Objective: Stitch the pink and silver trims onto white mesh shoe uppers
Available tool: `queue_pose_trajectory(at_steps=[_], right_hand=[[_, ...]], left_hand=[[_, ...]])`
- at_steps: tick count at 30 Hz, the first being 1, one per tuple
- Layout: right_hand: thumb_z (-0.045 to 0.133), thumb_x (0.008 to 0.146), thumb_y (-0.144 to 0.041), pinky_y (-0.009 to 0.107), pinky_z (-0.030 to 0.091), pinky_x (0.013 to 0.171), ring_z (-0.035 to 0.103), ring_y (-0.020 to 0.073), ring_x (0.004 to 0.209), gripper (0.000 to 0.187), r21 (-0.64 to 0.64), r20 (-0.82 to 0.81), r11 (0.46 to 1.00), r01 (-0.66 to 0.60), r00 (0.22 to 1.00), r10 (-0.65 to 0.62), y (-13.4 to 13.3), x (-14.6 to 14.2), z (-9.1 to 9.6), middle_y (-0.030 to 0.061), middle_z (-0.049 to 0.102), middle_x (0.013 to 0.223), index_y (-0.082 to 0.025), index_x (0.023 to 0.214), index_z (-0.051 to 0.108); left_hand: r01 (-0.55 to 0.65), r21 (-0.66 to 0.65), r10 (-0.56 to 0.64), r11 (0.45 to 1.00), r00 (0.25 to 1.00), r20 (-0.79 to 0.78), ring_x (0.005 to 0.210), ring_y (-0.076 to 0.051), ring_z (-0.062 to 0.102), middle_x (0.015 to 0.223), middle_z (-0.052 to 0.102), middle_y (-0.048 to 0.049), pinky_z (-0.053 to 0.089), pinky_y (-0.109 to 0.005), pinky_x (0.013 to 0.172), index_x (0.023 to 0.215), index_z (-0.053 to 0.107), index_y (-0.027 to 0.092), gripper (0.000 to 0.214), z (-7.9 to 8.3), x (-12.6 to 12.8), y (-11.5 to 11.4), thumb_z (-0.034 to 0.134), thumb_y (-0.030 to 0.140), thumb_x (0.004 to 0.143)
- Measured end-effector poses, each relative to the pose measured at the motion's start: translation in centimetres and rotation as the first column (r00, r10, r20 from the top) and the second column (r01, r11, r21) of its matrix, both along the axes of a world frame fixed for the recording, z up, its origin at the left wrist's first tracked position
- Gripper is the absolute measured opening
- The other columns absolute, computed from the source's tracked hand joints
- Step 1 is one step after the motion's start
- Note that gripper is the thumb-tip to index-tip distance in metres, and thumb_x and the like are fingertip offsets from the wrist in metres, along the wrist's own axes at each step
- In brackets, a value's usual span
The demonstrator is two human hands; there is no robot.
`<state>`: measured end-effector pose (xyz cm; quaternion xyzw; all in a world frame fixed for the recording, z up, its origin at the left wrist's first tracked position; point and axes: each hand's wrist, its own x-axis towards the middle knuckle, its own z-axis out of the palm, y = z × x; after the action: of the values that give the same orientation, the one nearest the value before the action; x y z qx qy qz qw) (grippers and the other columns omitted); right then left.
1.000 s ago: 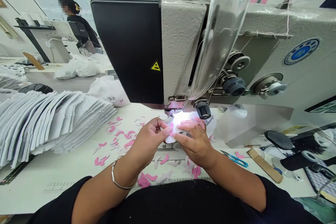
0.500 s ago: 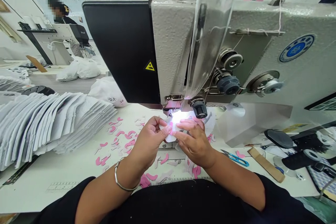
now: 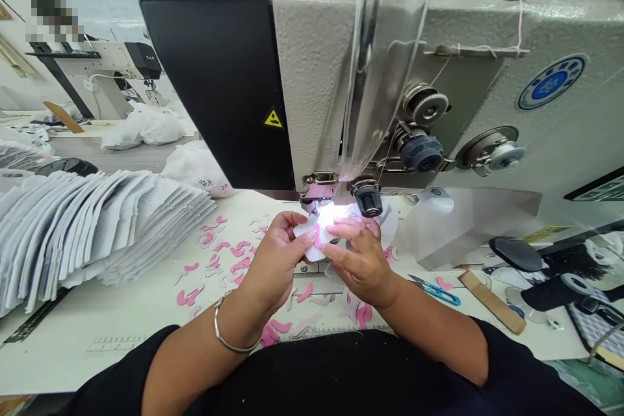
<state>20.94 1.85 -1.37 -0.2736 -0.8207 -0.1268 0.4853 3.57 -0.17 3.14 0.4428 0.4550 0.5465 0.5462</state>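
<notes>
Fingers [image 3: 302, 245] of the left hand [image 3: 273, 257] and right hand [image 3: 368, 266] on a white textured piece [image 3: 316, 253] beneath the sewing machine [image 3: 312, 78].

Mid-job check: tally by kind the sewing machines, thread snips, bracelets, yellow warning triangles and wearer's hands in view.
Sewing machines: 2 (near machine, far machine)
Blue thread snips: 1
Bracelet: 1
Yellow warning triangle: 1
Wearer's hands: 2 (left hand, right hand)
Total: 7

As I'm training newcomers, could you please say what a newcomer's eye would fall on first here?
Probably the bulky grey-and-black sewing machine filling the upper middle. Below it, the left hand pinches and the right hand touches brightly lit white textured cloth. At left lies a fanned stack of white sheets.
</notes>
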Motion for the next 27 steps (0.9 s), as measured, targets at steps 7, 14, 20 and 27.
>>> queue_pose_trajectory(at_steps=[7, 14, 20, 27], right_hand=[[0.059, 0.087, -0.007, 0.048, 0.035, 0.105, 0.060, 0.0200, 0.113, 0.032, -0.029, -0.019, 0.999, -0.023, 1.000, 0.022, 0.4, 0.1, 0.3, 0.0041, 0.064, 0.118, -0.029, 0.110, 0.062], [0.058, 0.089, -0.012, 0.048, 0.040, 0.102, 0.061, 0.0205, 0.108, 0.026, -0.110, -0.039, 0.993, -0.030, 0.999, 0.026, 1.4, 0.2, 0.6, 0.0036, 0.066, 0.111, -0.030, 0.106, 0.067], [0.058, 0.089, -0.011, 0.047, 0.041, 0.099, 0.061, 0.0185, 0.104, 0.026, -0.126, -0.075, 0.990, -0.056, 0.996, 0.047, 1.8, 0.2, 1.2, 0.0017, 0.065, 0.104, -0.031, 0.103, 0.066], [0.057, 0.089, -0.011, 0.044, 0.044, 0.097, 0.060, 0.0186, 0.105, 0.024, -0.146, -0.055, 0.988, -0.051, 0.998, 0.044, 1.6, 0.2, 1.5, 0.0015, 0.064, 0.104, -0.031, 0.100, 0.067]], left_hand=[[-0.003, 0.014, 0.004, 1.000, 0.997, -0.078, 0.065, -0.009, 0.054, 0.090, 0.054, 0.0029, 0.046, -0.024, 0.057, 0.101, 0.052, 0.023, 0.030, 0.1, 0.0, 0.5, 0.071, 0.032, 0.080], [-0.015, -0.019, 0.014, 1.000, 0.998, -0.055, 0.061, -0.009, 0.052, 0.084, 0.056, 0.0034, 0.039, -0.021, 0.050, 0.090, 0.053, 0.021, 0.026, 1.0, 0.4, 1.7, 0.071, 0.025, 0.073], [-0.040, -0.032, 0.038, 0.999, 0.996, -0.080, 0.060, -0.007, 0.047, 0.080, 0.055, 0.0037, 0.035, -0.020, 0.048, 0.086, 0.056, 0.020, 0.023, 1.3, 0.7, 2.3, 0.071, 0.024, 0.070], [-0.040, -0.040, 0.038, 0.998, 0.998, -0.054, 0.060, -0.008, 0.048, 0.083, 0.057, 0.0034, 0.035, -0.021, 0.048, 0.089, 0.058, 0.021, 0.023, 0.9, 0.6, 2.5, 0.071, 0.023, 0.071]])
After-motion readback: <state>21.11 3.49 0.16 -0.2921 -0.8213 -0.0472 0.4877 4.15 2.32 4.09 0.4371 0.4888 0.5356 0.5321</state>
